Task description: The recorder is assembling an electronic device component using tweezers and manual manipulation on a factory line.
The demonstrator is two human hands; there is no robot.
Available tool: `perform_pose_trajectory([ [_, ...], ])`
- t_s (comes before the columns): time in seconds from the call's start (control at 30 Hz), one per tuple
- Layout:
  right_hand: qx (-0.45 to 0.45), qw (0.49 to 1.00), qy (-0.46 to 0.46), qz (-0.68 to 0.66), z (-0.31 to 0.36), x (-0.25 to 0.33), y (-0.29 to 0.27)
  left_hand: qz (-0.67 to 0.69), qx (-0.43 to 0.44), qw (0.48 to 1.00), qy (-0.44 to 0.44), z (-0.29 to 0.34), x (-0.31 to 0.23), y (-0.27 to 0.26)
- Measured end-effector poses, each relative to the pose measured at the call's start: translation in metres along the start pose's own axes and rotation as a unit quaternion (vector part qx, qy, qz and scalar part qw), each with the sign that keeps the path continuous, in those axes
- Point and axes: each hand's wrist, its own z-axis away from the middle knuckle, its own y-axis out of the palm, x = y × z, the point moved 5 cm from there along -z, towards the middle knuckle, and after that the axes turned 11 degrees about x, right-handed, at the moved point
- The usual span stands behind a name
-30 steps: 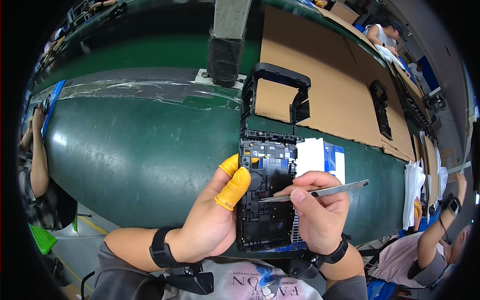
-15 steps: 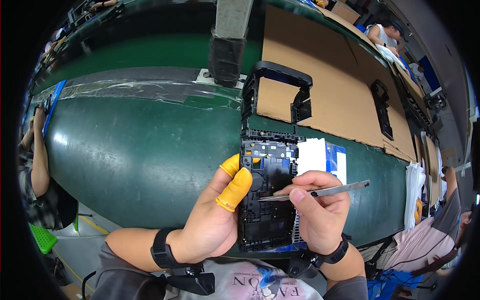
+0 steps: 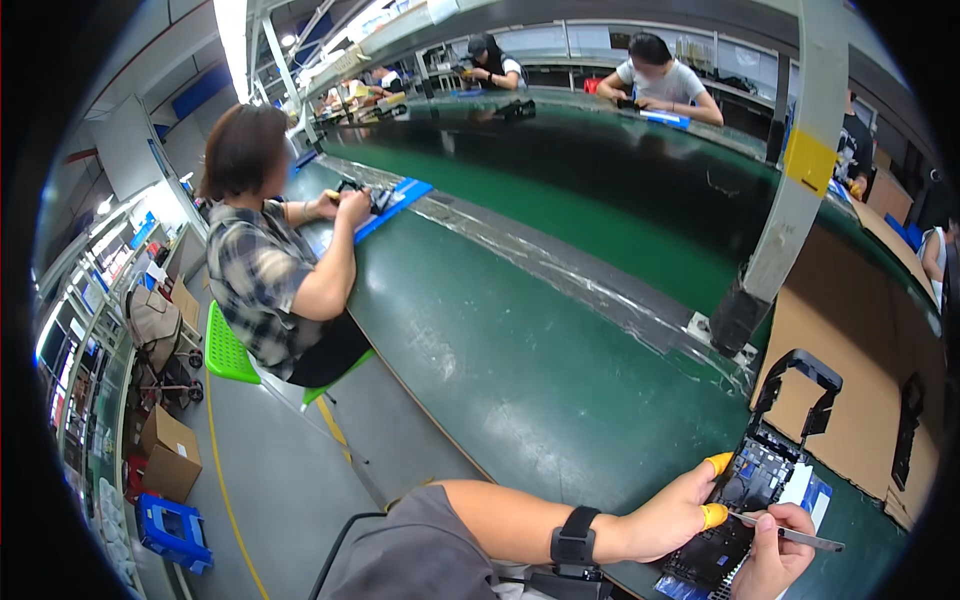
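A long black plastic housing [image 3: 762, 468] with an open loop handle at its far end is at the lower right. My left hand [image 3: 660, 522] is closed on its left edge, with yellow finger cots on the thumb and a finger. Slim metal tweezers [image 3: 818, 542] lie across the housing, pinched in my right hand [image 3: 772, 560]. Their tip touches or hovers just above the inner face, near my left thumb; which, I cannot tell. Part of the housing's near end is hidden by my hands.
Brown cardboard [image 3: 830, 310] covers the right of the green table [image 3: 520, 370], bearing another black handle part [image 3: 908, 430]. A metal post [image 3: 775, 235] rises beyond the housing. At the left, a co-worker in a plaid shirt [image 3: 265, 275] sits on a green chair [image 3: 228, 345]. More people work across the table.
The view has swung left and up, so my hands and the housing now appear at the lower right. The left hand still grips the housing, and the right the tweezers.
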Motion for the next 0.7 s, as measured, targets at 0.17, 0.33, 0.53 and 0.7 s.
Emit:
perform_pose_trajectory([
  [0.17, -0.012, 0.982, 0.031, -0.184, -0.01, -0.007, -0.015, 0.0, 0.007, 1.0, -0.007, 0.002, -0.008, -0.009],
  [0.33, -0.066, 0.976, -0.053, -0.199, -0.019, 0.01, -0.076, 0.013, -0.061, 0.993, -0.098, 0.041, -0.03, -0.035],
  [0.53, -0.156, 0.972, -0.115, -0.131, -0.043, -0.03, -0.143, -0.046, -0.203, 0.978, -0.034, 0.056, -0.112, -0.091],
  [0.7, -0.168, 0.973, -0.076, -0.14, -0.049, -0.055, -0.152, -0.098, -0.186, 0.976, 0.051, -0.05, -0.166, -0.171],
])
